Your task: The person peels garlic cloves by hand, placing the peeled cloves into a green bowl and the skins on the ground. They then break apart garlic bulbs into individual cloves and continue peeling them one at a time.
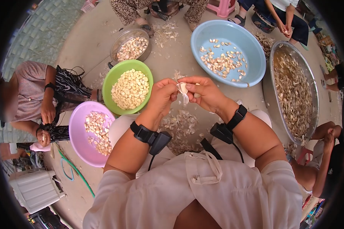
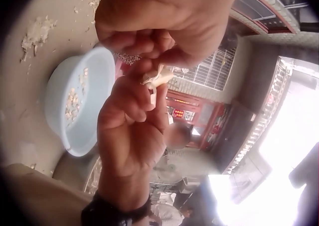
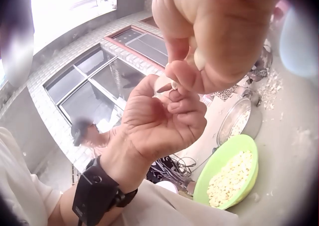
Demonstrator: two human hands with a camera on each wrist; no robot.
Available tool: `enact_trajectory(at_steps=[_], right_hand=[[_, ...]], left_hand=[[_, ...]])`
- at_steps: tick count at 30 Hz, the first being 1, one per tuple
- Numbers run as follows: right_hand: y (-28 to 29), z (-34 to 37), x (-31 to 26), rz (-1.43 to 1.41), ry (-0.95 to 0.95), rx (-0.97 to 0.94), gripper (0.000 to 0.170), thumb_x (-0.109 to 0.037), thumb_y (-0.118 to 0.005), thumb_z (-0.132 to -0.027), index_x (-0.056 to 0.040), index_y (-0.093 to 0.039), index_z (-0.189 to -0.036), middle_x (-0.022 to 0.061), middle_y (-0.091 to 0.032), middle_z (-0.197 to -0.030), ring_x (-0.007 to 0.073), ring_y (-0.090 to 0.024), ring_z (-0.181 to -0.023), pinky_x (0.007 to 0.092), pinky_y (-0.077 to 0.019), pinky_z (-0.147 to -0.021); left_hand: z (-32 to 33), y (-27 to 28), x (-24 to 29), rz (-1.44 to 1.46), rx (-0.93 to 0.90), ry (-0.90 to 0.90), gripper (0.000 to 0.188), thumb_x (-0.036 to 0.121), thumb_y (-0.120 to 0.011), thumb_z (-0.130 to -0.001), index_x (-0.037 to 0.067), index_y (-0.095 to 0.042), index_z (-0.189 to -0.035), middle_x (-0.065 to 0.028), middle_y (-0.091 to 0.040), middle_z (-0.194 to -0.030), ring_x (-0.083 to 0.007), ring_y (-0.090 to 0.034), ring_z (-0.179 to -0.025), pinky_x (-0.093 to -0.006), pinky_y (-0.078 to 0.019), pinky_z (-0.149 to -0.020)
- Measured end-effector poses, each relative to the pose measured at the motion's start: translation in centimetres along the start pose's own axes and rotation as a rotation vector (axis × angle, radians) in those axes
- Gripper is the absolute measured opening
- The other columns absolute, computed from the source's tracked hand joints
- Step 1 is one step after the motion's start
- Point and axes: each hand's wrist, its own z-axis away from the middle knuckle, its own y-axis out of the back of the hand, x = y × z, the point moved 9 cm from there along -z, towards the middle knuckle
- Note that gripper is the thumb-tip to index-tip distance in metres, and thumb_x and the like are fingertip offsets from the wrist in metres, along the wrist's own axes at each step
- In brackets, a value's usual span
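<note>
In the head view both hands meet in front of the chest around a garlic clove (image 1: 184, 87) with a strip of papery skin hanging from it. My left hand (image 1: 160, 95) pinches the clove's skin between thumb and forefinger. From the other side, my right hand (image 1: 208, 93) grips the clove with thumb and curled fingers. A second pale clove (image 1: 197, 90) shows within the right hand's fingers. In the left wrist view the clove (image 2: 162, 77) sits between the fingertips of both hands. Fingers hide most of it in the right wrist view.
Peeled cloves fill a green basin (image 1: 151, 82) at the left. Unpeeled ones lie in a purple basin (image 1: 76, 141), a blue basin (image 1: 252, 42) and a steel pot (image 1: 147, 53). A large metal tub (image 1: 316, 95) holds skins. Loose skins (image 1: 179, 124) litter the floor. Several people sit around.
</note>
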Motion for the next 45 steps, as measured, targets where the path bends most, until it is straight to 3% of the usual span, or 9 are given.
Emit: enact_trajectory(at_steps=[5,8,14,20,23,26,29,38,45], right_hand=[[-0.2,0.0,0.2,-0.291,0.037,0.024,0.028,-0.008,-0.050,-0.088,0.0016,-0.050,-0.113,0.0057,-0.056,-0.087,0.0097,-0.052,-0.067,0.0220,-0.0441,-0.060],[-0.2,0.0,-0.8,-0.296,0.107,0.054,0.027,-0.009,-0.051,-0.088,0.0009,-0.051,-0.113,0.0053,-0.056,-0.088,0.0098,-0.052,-0.069,0.0221,-0.0449,-0.063],[-0.2,0.2,-1.7,-0.010,0.221,0.009,0.026,-0.007,-0.051,-0.087,-0.0013,-0.052,-0.113,0.0025,-0.055,-0.088,0.0084,-0.051,-0.072,0.0212,-0.0441,-0.065],[-0.3,0.3,-2.2,0.164,0.296,-0.007,0.023,-0.007,-0.052,-0.086,-0.0010,-0.055,-0.109,0.0003,-0.054,-0.086,0.0068,-0.049,-0.072,0.0204,-0.0425,-0.065],[-0.5,0.4,-2.1,0.318,0.262,0.019,0.023,-0.010,-0.055,-0.086,-0.0021,-0.055,-0.108,0.0008,-0.053,-0.087,0.0067,-0.048,-0.072,0.0198,-0.0411,-0.065],[-1.2,1.0,-3.5,0.476,0.424,0.096,0.019,-0.010,-0.059,-0.083,-0.0022,-0.061,-0.100,-0.0003,-0.054,-0.086,0.0057,-0.048,-0.070,0.0189,-0.0410,-0.062],[-0.4,0.9,-3.7,0.553,0.412,0.167,0.019,-0.012,-0.059,-0.083,-0.0025,-0.061,-0.099,-0.0004,-0.054,-0.083,0.0055,-0.048,-0.067,0.0187,-0.0406,-0.058],[1.2,-0.4,-1.1,0.183,0.176,0.137,0.024,-0.019,-0.058,-0.086,-0.0001,-0.061,-0.099,0.0002,-0.053,-0.070,0.0056,-0.046,-0.057,0.0184,-0.0375,-0.050],[0.0,0.0,-1.5,0.463,0.170,0.156,0.029,-0.021,-0.060,-0.085,-0.0003,-0.057,-0.106,-0.0020,-0.049,-0.064,0.0050,-0.040,-0.054,0.0181,-0.0316,-0.047]], left_hand=[[-0.5,0.0,-1.0,0.332,-0.081,0.018,0.003,0.006,-0.051,-0.075,0.003,-0.052,-0.075,-0.0045,-0.051,-0.067,-0.0114,-0.046,-0.060,-0.0246,-0.0397,-0.057],[0.0,-0.6,-0.9,0.335,-0.107,0.033,0.006,0.012,-0.054,-0.077,0.006,-0.053,-0.078,-0.0026,-0.052,-0.069,-0.0110,-0.048,-0.064,-0.0260,-0.0403,-0.060],[0.9,-0.8,-0.7,-0.022,0.031,0.077,0.008,0.016,-0.058,-0.080,0.009,-0.058,-0.084,0.0010,-0.057,-0.075,-0.0086,-0.052,-0.069,-0.0235,-0.0421,-0.061],[0.9,-0.3,-1.0,-0.068,0.016,0.113,0.006,0.011,-0.057,-0.079,0.005,-0.059,-0.080,0.0002,-0.057,-0.069,-0.0083,-0.051,-0.062,-0.0221,-0.0416,-0.059],[0.5,0.3,-1.1,-0.127,0.025,0.070,0.004,0.008,-0.057,-0.078,0.004,-0.058,-0.077,-0.0004,-0.056,-0.067,-0.0079,-0.049,-0.060,-0.0218,-0.0391,-0.057],[0.3,0.3,-0.5,-0.196,0.036,-0.032,0.001,0.004,-0.057,-0.076,0.003,-0.058,-0.075,-0.0013,-0.054,-0.065,-0.0076,-0.046,-0.058,-0.0212,-0.0365,-0.054],[0.4,0.1,-0.2,-0.217,0.043,-0.070,0.001,0.002,-0.057,-0.074,0.002,-0.057,-0.075,-0.0017,-0.053,-0.064,-0.0072,-0.045,-0.056,-0.0203,-0.0354,-0.052],[0.6,-0.2,-0.3,-0.215,0.036,-0.046,0.001,0.001,-0.055,-0.073,0.002,-0.055,-0.073,-0.0016,-0.051,-0.062,-0.0079,-0.044,-0.054,-0.0208,-0.0345,-0.050],[0.8,-0.4,-0.2,-0.073,-0.014,-0.046,0.004,0.001,-0.052,-0.075,0.003,-0.054,-0.072,-0.0015,-0.050,-0.061,-0.0093,-0.044,-0.055,-0.0231,-0.0361,-0.054]])
